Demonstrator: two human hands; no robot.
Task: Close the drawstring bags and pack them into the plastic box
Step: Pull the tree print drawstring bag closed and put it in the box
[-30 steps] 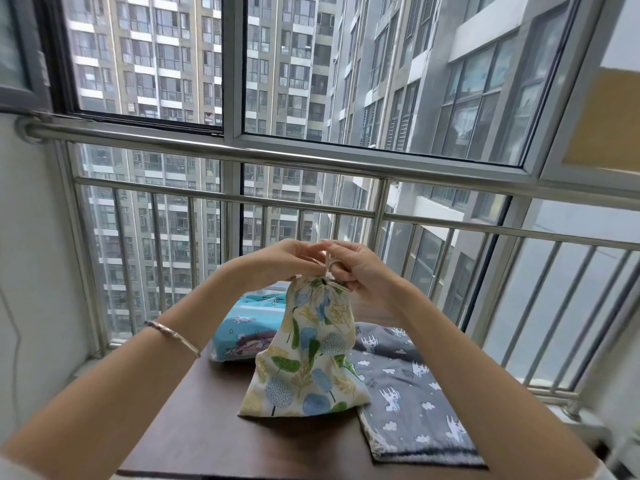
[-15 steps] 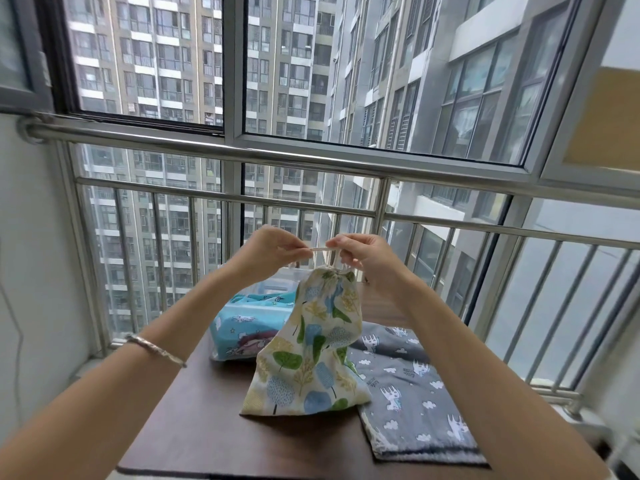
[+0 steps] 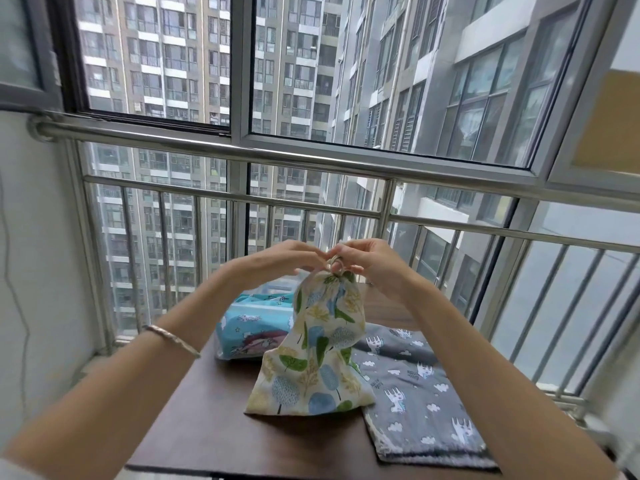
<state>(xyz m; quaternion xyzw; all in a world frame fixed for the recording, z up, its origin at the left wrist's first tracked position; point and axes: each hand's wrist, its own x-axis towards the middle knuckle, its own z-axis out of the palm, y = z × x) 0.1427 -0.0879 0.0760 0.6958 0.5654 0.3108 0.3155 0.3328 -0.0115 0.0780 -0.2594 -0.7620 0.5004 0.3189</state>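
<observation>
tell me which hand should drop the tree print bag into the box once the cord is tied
Left, probably. Both hands pinch the cord, but the plastic box sits left of the tree-print bag, just below the left hand; the right hand would have to cross over the bag.

Both hands, left hand (image 3: 277,263) and right hand (image 3: 372,263), are pinching the drawstring (image 3: 335,263) atop the tree-print bag (image 3: 317,344), which is standing on the table (image 3: 214,427) beside a grey bag (image 3: 415,393).
</observation>
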